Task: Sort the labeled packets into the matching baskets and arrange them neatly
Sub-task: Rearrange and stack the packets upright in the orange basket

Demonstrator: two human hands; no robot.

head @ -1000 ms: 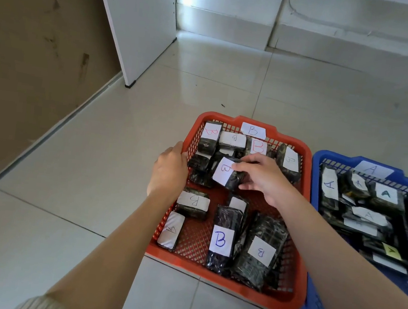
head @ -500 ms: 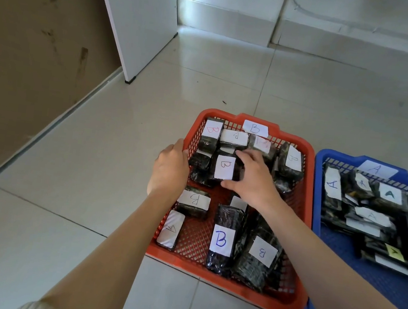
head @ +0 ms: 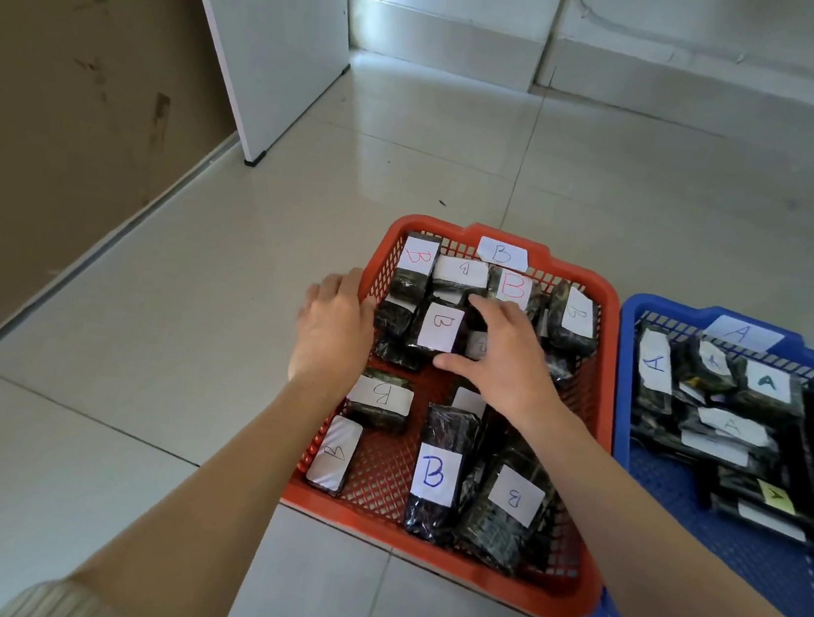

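Observation:
The red basket (head: 502, 587), tagged B on its far rim, holds several dark wrapped packets with white B labels. One B packet (head: 439, 327) lies flat in the far left group, just left of my right hand (head: 504, 360). That hand hovers palm down over the neighbouring packets with its fingers spread and nothing in it. My left hand (head: 332, 332) is curled over the basket's left rim. To the right stands the blue basket (head: 678, 313), tagged A, with several A packets (head: 767, 384) stacked in it.
Both baskets sit on a pale tiled floor. A white door panel (head: 275, 32) stands at the back left beside a brown wall (head: 48, 105). A low white ledge (head: 682, 85) runs along the back.
My right hand laid the B packet it held down flat among the far packets, let go, and shifted a little to the right. My left hand stayed on the rim.

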